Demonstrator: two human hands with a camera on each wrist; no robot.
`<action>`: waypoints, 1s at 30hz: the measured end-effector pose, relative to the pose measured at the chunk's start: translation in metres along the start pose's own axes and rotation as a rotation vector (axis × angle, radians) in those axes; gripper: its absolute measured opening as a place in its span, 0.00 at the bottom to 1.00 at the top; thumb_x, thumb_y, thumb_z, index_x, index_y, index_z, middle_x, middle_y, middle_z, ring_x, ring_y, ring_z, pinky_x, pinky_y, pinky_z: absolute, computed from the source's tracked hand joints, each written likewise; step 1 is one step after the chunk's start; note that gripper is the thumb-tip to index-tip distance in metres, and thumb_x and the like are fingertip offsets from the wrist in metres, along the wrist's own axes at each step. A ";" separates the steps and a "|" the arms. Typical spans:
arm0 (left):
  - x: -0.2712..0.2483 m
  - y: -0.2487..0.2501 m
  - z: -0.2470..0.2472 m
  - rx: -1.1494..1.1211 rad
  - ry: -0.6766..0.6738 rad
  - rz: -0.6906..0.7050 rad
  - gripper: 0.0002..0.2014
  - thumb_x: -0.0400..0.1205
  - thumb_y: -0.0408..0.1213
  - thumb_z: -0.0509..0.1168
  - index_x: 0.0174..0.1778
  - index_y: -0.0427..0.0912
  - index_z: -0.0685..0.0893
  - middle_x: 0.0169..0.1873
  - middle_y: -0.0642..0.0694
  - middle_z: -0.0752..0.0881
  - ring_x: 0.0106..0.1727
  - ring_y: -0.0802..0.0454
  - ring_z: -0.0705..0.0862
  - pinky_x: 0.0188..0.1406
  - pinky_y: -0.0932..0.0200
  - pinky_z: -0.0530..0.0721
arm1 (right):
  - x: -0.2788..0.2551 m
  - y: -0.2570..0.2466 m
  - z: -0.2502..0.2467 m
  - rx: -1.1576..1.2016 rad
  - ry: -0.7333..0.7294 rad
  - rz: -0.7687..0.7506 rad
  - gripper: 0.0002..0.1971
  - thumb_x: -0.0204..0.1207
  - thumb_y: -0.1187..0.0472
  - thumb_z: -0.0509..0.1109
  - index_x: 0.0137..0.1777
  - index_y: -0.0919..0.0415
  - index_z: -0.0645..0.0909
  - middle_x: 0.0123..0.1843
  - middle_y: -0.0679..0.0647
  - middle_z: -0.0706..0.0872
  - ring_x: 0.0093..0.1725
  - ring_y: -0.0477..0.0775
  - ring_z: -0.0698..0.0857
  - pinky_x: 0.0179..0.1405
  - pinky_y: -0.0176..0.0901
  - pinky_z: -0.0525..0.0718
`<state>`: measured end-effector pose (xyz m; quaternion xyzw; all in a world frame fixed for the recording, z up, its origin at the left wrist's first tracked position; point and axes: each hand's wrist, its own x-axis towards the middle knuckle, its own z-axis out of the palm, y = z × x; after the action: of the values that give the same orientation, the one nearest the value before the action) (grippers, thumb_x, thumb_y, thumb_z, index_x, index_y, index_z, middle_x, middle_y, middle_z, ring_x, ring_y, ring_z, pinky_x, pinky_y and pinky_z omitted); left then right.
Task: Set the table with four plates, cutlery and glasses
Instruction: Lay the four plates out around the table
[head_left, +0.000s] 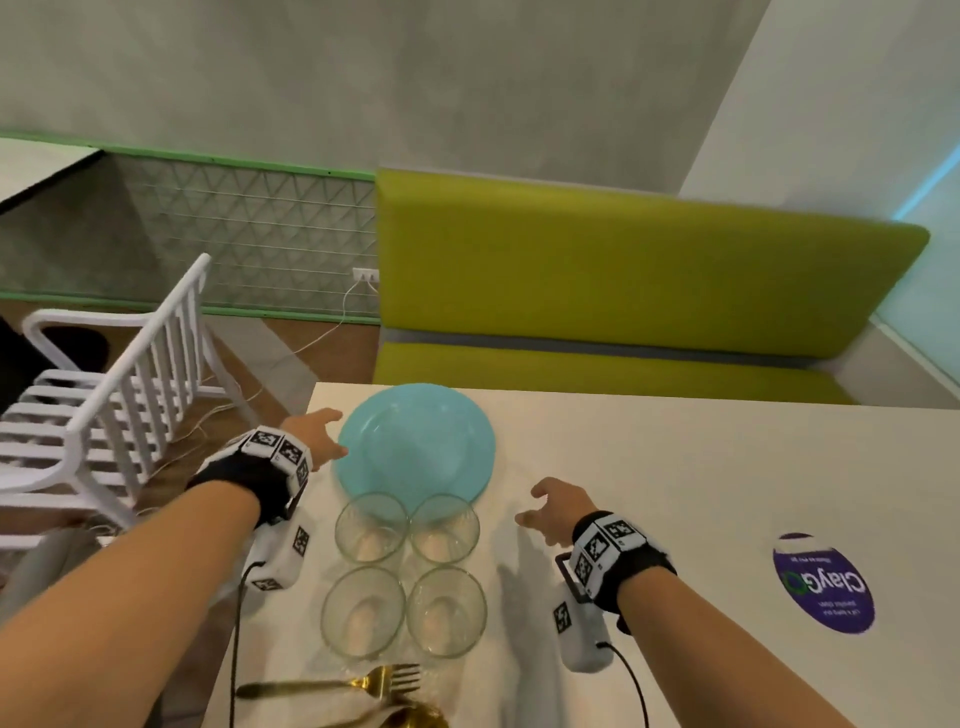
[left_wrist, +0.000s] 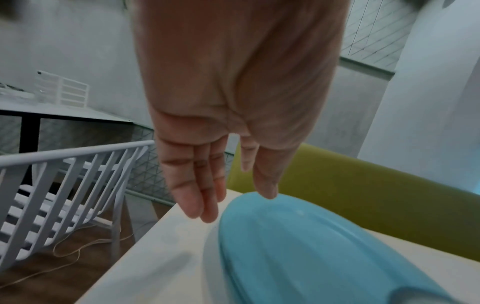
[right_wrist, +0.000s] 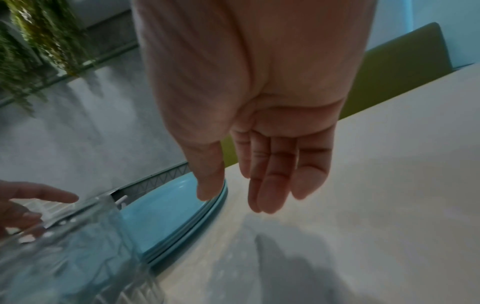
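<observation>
A stack of light-blue plates (head_left: 415, 441) lies near the far left corner of the white table (head_left: 675, 467). Several clear glasses (head_left: 405, 571) stand in a tight group just in front of it. At the near edge lie a gold fork (head_left: 363, 683) and a gold spoon (head_left: 415, 719). My left hand (head_left: 335, 434) is at the stack's left rim with straight fingers. Its thumb is at the plates (left_wrist: 311, 257); I cannot tell if it touches. My right hand (head_left: 530, 504) hovers right of the glasses, fingers relaxed, holding nothing. In the right wrist view the plates (right_wrist: 166, 216) show stacked rims.
A white slatted chair (head_left: 104, 405) stands off the table's left edge, over loose cables on the floor. A green bench (head_left: 623, 291) runs behind the far edge. A round purple sticker (head_left: 823, 582) is on the tabletop at the right.
</observation>
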<state>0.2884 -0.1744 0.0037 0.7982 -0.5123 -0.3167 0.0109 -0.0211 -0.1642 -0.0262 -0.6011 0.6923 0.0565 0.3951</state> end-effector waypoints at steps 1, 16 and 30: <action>0.010 -0.004 0.003 0.015 -0.007 -0.001 0.32 0.81 0.40 0.66 0.80 0.48 0.63 0.71 0.39 0.78 0.62 0.40 0.85 0.58 0.53 0.84 | 0.009 -0.003 0.004 0.017 -0.003 0.015 0.29 0.77 0.52 0.70 0.75 0.60 0.67 0.63 0.59 0.81 0.46 0.54 0.81 0.24 0.32 0.71; 0.089 -0.029 0.038 -0.305 -0.222 0.021 0.27 0.72 0.23 0.72 0.67 0.32 0.73 0.59 0.31 0.84 0.58 0.31 0.85 0.56 0.37 0.85 | 0.084 -0.033 0.049 0.231 -0.063 -0.054 0.35 0.64 0.48 0.76 0.71 0.55 0.71 0.56 0.53 0.86 0.46 0.53 0.87 0.38 0.44 0.86; 0.034 0.031 -0.029 -0.569 -0.166 0.213 0.29 0.75 0.18 0.68 0.73 0.31 0.67 0.56 0.36 0.80 0.51 0.41 0.81 0.22 0.66 0.85 | 0.025 -0.042 -0.017 0.362 0.226 -0.194 0.38 0.74 0.57 0.74 0.81 0.55 0.58 0.49 0.55 0.81 0.60 0.61 0.82 0.54 0.42 0.74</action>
<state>0.2873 -0.2258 0.0203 0.6765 -0.4829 -0.5084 0.2251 0.0091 -0.2044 -0.0134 -0.5865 0.6702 -0.1746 0.4199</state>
